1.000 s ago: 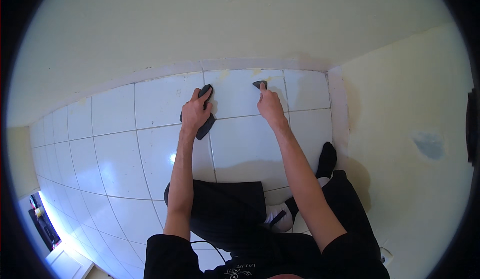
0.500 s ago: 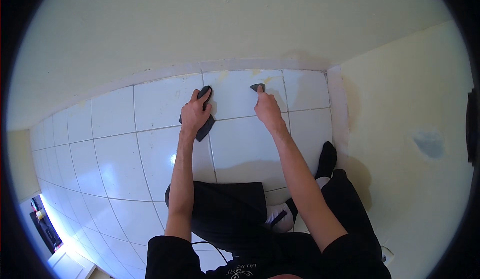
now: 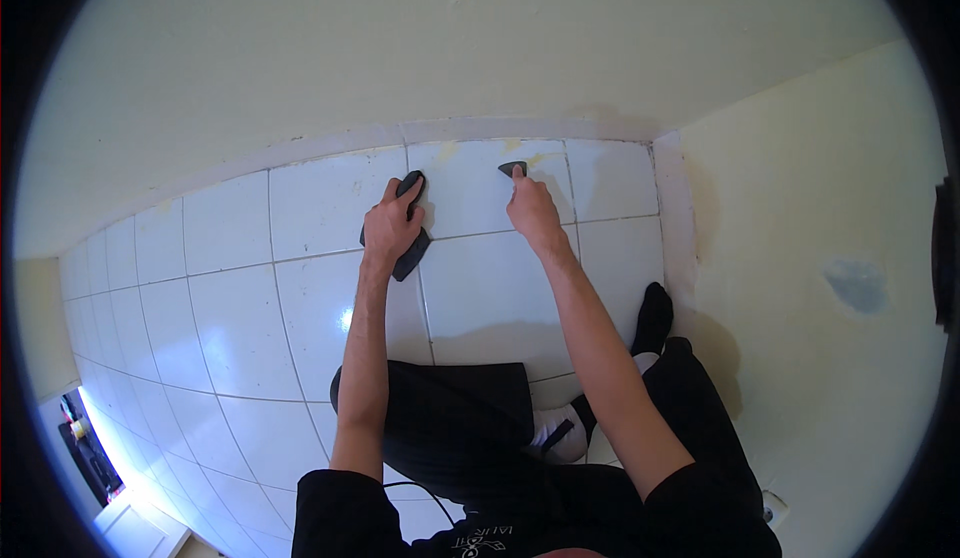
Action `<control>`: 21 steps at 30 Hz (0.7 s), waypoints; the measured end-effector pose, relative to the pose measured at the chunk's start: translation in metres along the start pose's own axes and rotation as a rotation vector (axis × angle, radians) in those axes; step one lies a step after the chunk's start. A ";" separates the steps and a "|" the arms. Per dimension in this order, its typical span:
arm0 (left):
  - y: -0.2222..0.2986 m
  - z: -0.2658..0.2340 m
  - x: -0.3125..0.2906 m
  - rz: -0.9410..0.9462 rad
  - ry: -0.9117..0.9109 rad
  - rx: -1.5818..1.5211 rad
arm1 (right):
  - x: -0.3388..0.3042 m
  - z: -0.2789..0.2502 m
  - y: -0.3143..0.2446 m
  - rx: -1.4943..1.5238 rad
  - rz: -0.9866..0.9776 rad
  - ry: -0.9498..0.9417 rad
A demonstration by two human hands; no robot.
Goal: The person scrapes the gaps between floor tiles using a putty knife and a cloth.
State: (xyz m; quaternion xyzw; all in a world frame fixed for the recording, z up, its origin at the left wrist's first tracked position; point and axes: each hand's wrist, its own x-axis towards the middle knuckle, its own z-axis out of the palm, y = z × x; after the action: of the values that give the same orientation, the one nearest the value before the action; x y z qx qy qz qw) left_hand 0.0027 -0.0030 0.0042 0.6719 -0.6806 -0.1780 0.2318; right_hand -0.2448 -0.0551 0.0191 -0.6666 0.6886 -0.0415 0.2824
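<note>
Person knelt on a white tiled floor (image 3: pixel 300 318), in its far right corner where two pale yellow walls (image 3: pixel 400 48) met. Left hand (image 3: pixel 390 226) lay palm down on a long dark flat object (image 3: pixel 408 230), fingers curled over its far end; object rested on the tiles, slanted, its near end poking out past the wrist and crossing a grout line. Could not tell what the object was. Right hand (image 3: pixel 533 210) was mostly closed, forefinger extended and pressing on a small dark scraper-like piece (image 3: pixel 513 168) that sat flat on the tile just short of the far skirting strip (image 3: pixel 500 130). The two hands were near each other on neighbouring tiles of the far row. Yellowish smears showed on the tiles along that far edge beside the small piece. Both forearms bare, dark short sleeves; dark trousers, a dark-and-white sock (image 3: pixel 560 433) under the right arm. A grey patch (image 3: pixel 857 285) marked the right-hand wall.
</note>
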 end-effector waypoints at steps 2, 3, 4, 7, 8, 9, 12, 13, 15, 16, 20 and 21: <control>-0.001 0.001 -0.001 -0.002 0.003 -0.002 | 0.003 -0.001 -0.001 0.025 -0.006 0.002; -0.002 0.001 -0.001 -0.012 -0.007 -0.004 | 0.000 0.001 -0.002 0.027 -0.004 0.001; -0.004 0.000 -0.002 -0.022 -0.016 -0.005 | -0.006 0.004 -0.002 0.017 -0.002 -0.013; 0.000 -0.002 0.000 -0.019 -0.023 0.003 | -0.007 0.003 -0.002 0.009 -0.002 -0.011; 0.001 -0.001 0.001 -0.016 -0.027 0.001 | -0.007 0.003 0.001 0.015 0.001 0.002; 0.003 0.000 0.001 -0.017 -0.022 -0.002 | -0.003 0.001 0.003 0.015 0.007 0.003; 0.002 0.000 0.000 -0.020 -0.020 -0.010 | 0.005 -0.002 0.002 0.069 -0.016 -0.005; 0.001 -0.001 0.000 -0.023 -0.019 -0.018 | 0.001 -0.001 0.000 0.044 -0.005 -0.005; -0.001 -0.001 -0.001 -0.011 -0.008 -0.005 | -0.004 0.003 0.000 0.018 -0.004 -0.001; -0.003 -0.001 -0.001 0.002 -0.001 0.006 | -0.008 0.006 0.000 0.021 -0.008 -0.002; 0.001 -0.001 0.000 -0.018 -0.031 -0.012 | -0.005 -0.001 0.004 0.052 -0.004 0.011; 0.001 0.000 0.000 -0.018 -0.029 -0.020 | -0.005 -0.002 0.005 0.052 0.000 0.010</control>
State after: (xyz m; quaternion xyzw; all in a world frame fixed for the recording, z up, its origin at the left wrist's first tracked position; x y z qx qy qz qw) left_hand 0.0017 -0.0033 0.0050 0.6731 -0.6760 -0.1963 0.2269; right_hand -0.2505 -0.0506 0.0203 -0.6590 0.6886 -0.0626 0.2961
